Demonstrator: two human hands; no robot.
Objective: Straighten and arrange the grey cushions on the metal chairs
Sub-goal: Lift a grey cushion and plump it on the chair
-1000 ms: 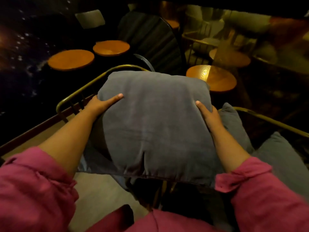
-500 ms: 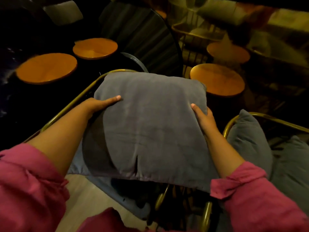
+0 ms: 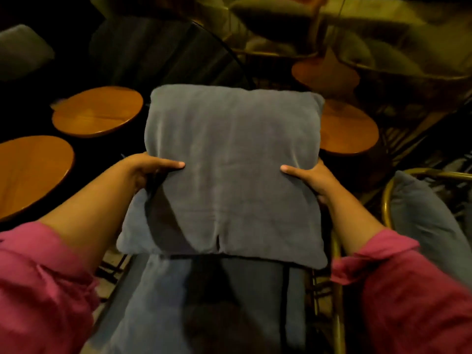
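Above the seat pad [image 3: 204, 302], the cushion [image 3: 229, 169] is being gripped upright at both side edges by left hand [image 3: 143, 169] and right hand [image 3: 314, 178].

dim rm, warm light; round wooden tables [image 3: 98, 111] l & r; dark floor.

- It looks like a café or lounge, dimly lit in warm yellow.
- Several small round wooden tables [image 3: 98, 111] stand close together, one at the left edge [image 3: 30, 172] and another on the right [image 3: 348, 129].
- Brass-coloured metal chairs [image 3: 388, 198] carry grey cushions [image 3: 421, 213].
- More seating with pale cushions [image 3: 268, 8] fills the far side.
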